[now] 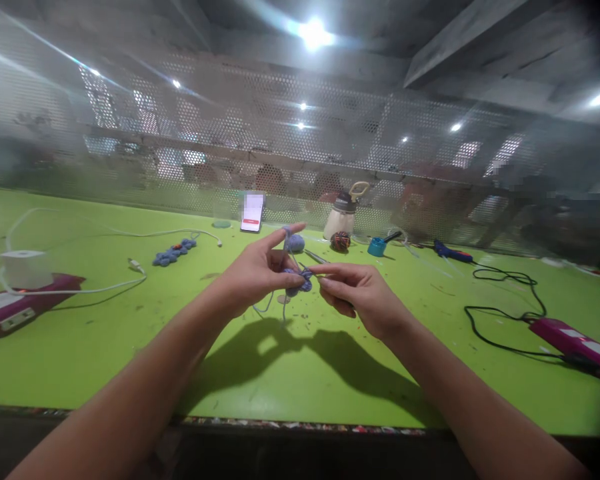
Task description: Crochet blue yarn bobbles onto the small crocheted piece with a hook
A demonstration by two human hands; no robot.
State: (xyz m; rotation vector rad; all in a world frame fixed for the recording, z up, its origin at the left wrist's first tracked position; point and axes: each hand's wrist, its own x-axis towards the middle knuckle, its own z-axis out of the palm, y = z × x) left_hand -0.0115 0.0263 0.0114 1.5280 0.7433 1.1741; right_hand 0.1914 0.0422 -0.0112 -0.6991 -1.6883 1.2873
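Note:
My left hand pinches a small blue-purple crochet piece between thumb and fingers, above the table. Its index finger is stretched out, with a strand of yarn looped over it. My right hand is closed on a thin crochet hook, mostly hidden by the fingers, whose tip meets the piece. Loose yarn hangs below the left hand. Just beyond the hands lie a ball of blue-purple yarn and a pointed metal tool, partly covered.
The green table holds a finished-looking crochet strip, a phone, a bottle, a dark multicoloured ball, a turquoise container and a blue glue gun. Power strips with cables lie at both sides. Behind stands a perforated screen.

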